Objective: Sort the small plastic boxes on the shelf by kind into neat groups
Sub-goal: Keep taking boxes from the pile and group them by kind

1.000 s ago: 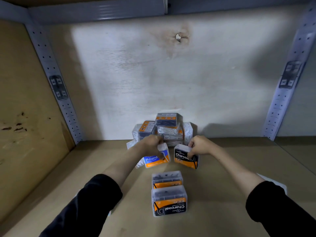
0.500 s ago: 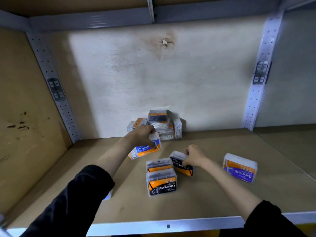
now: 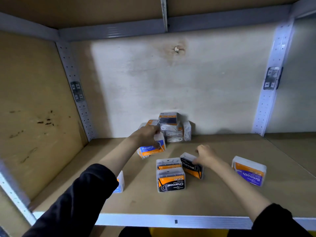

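My left hand grips a blue and orange "Round" box, held tilted just above the shelf. My right hand holds a black "Charcoal" box, which stands at an angle next to two other Charcoal boxes lined up one behind the other. A purple and orange "Smooth" box lies alone at the right. An unsorted pile of boxes sits against the back wall. Another blue box shows partly behind my left sleeve.
The wooden shelf board has a white metal front edge. Perforated uprights stand at the left and right. A wooden side panel closes the left. Open board lies at the front and far right.
The view has pulled back and down. My right hand brought the Charcoal box from the pile down beside the two Charcoal boxes. My left hand stays on the Round box.
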Available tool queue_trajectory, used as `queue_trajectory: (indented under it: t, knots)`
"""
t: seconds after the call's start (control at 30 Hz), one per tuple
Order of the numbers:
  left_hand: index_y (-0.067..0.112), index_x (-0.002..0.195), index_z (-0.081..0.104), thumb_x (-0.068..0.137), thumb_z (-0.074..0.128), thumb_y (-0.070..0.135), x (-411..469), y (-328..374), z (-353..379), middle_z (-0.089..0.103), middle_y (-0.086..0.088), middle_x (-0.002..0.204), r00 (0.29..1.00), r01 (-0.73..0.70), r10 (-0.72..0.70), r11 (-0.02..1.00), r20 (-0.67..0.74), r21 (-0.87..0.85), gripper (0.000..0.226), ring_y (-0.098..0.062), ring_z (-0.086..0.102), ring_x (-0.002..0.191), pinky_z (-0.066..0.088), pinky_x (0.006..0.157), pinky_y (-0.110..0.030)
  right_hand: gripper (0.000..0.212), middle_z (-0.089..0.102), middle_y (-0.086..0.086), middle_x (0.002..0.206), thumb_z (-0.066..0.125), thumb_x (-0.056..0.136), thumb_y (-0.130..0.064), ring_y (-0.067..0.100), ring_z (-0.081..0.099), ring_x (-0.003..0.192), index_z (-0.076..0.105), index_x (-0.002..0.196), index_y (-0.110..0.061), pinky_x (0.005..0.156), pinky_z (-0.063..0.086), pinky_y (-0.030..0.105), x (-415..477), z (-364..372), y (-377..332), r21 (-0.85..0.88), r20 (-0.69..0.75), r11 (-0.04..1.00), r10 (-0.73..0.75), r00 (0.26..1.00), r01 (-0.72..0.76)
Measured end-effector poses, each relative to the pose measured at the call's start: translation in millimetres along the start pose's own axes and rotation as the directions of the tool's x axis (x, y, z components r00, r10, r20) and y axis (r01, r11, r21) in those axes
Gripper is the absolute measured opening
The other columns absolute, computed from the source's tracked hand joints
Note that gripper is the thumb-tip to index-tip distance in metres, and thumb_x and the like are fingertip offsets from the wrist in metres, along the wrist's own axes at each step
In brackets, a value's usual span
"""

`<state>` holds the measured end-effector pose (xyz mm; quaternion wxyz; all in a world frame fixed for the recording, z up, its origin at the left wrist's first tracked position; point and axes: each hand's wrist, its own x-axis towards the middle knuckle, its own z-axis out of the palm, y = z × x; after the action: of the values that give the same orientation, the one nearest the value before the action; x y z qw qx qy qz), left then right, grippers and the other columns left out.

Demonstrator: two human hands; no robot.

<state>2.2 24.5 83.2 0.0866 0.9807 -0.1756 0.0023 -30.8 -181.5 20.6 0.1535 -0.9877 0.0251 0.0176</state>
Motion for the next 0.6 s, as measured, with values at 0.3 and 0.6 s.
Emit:
queue_trajectory:
  t: [0.3,0.6]
  knots:
    - [0.011,0.123,0.049,0.076,0.074,0.026,-30.6,-49.7,-13.9,0.057,-0.009,0.126,0.989,0.146,-0.145,0.989,-0.029,0.031,0.056,-0.026,0.054,0.111,0.044,0.085,-0.030,0.036,0.061,0.008,0.125,0.059,0.085,-0.016,0.021,0.057,0.112,0.058,0.121,-0.010,0.090,0.044,0.026,-35.6,8.4,-90.5,0.242,-0.087,0.885,-0.389,0.917,0.399]
    - [0.012,0.124,0.049,0.075,0.074,0.026,-60.4,-96.9,-13.2,0.057,-0.011,0.125,0.954,0.299,-0.299,0.954,-0.036,0.022,0.056,-0.028,0.055,0.112,0.047,0.087,-0.035,0.053,0.038,0.014,0.147,0.038,0.096,-0.035,0.027,0.038,0.133,0.038,0.137,-0.002,0.107,0.033,0.033,-45.4,107.2,-143.2,0.115,0.179,0.860,-0.510,0.841,0.497]
